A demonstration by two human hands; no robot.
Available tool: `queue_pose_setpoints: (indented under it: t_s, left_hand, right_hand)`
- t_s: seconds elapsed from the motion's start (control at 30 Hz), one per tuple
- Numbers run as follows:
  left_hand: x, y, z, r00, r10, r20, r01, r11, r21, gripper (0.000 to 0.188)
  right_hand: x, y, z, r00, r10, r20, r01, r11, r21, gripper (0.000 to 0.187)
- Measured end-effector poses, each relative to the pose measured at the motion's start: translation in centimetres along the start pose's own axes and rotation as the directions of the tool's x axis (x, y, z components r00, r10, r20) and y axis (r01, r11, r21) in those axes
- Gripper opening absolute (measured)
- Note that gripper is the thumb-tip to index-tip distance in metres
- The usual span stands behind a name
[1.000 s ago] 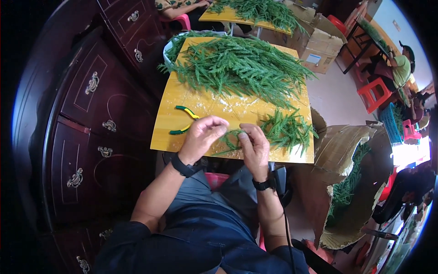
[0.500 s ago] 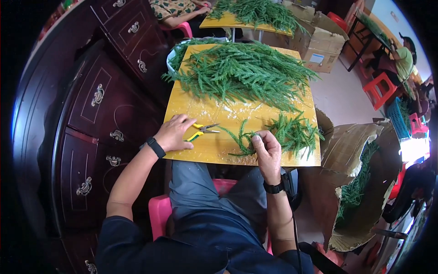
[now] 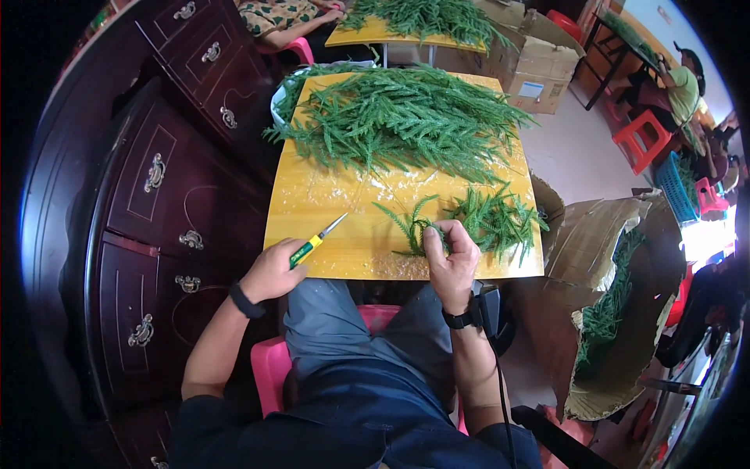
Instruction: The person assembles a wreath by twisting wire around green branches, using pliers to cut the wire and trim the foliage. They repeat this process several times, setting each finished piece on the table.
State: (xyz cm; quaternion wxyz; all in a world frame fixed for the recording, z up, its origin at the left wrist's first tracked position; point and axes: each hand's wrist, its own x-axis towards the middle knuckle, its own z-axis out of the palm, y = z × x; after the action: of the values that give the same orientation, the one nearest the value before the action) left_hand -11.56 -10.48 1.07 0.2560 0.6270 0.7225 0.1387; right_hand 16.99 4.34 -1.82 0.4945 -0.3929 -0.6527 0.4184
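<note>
My left hand point(image 3: 273, 270) is wrapped round yellow-and-green pliers point(image 3: 308, 248) at the table's near left. Their narrow metal jaws point away and to the right, over the bare wood. My right hand point(image 3: 453, 254) pinches a small green artificial fir sprig point(image 3: 412, 223) between thumb and fingers, its fronds fanning out to the left. Just right of that hand lies a small heap of short green sprigs point(image 3: 500, 223) on the yellow table point(image 3: 344, 264). Across the far half of the table spreads a large pile of longer green artificial branches point(image 3: 406, 117).
Dark wooden drawers point(image 3: 148, 180) stand close on the left. A torn cardboard box point(image 3: 594, 250) holding greenery is at the right. Beyond the table are another yellow table point(image 3: 367, 35), a cardboard box point(image 3: 539, 66) and a red stool point(image 3: 644, 141). Other people sit farther off.
My left hand has picked up the pliers from the table and drawn them nearer, turning them in its grip. The right hand still pinches the sprig, shifted slightly. The view has moved a little.
</note>
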Motion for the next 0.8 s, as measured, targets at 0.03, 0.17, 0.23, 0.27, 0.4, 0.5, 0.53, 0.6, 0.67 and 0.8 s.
queue_pose_setpoints:
  t_s: [0.03,0.17,0.23,0.27,0.4,0.5,0.53,0.6,0.67,0.8]
  left_hand:
    - [-0.7,0.2,-0.5,0.997,0.017,0.076,-0.003,0.983,-0.181,0.033]
    - [-2.5,5.1,-2.9,0.927,0.018,0.376,0.189,0.841,-0.507,0.031]
    - [-2.2,6.7,-2.5,0.876,0.018,0.481,0.290,0.778,-0.558,0.031]
    - [-1.7,7.1,-2.1,0.913,0.075,0.400,0.176,0.815,-0.553,0.031]
    - [0.3,7.6,-0.1,0.964,0.177,0.199,-0.085,0.913,-0.400,0.030]
    - [1.5,7.6,1.0,0.981,0.150,0.120,-0.127,0.976,-0.178,0.032]
    - [1.8,7.6,1.2,0.983,0.139,0.121,-0.116,0.977,-0.180,0.032]
    - [2.3,7.7,1.3,0.985,0.118,0.124,-0.094,0.978,-0.184,0.033]
    - [2.5,7.8,1.3,0.984,0.128,0.124,-0.103,0.977,-0.187,0.032]
    - [3.3,7.7,1.5,0.980,0.142,0.136,-0.104,0.962,-0.252,0.031]
  right_hand:
    - [0.0,-0.1,-0.1,0.999,-0.042,-0.024,0.041,0.998,-0.040,0.012]
    - [0.1,-0.8,-0.3,0.984,-0.170,-0.052,0.160,0.975,-0.155,0.011]
    - [0.1,-0.9,-0.2,0.967,-0.252,-0.029,0.239,0.945,-0.224,0.011]
    - [0.0,-1.0,0.0,0.967,-0.252,-0.024,0.241,0.946,-0.218,0.011]
    - [-0.4,-1.0,0.6,0.952,-0.305,0.021,0.301,0.925,-0.233,0.011]
    - [-0.6,-1.1,0.5,0.940,-0.338,0.058,0.341,0.902,-0.264,0.010]
    - [-0.7,-1.1,0.5,0.940,-0.336,0.057,0.339,0.903,-0.264,0.010]
    - [-0.6,-0.9,0.6,0.939,-0.337,0.065,0.342,0.900,-0.269,0.012]
    - [-0.7,-0.9,0.7,0.940,-0.335,0.067,0.341,0.900,-0.272,0.012]
    - [-1.0,-1.0,0.8,0.945,-0.304,0.119,0.326,0.899,-0.292,0.011]
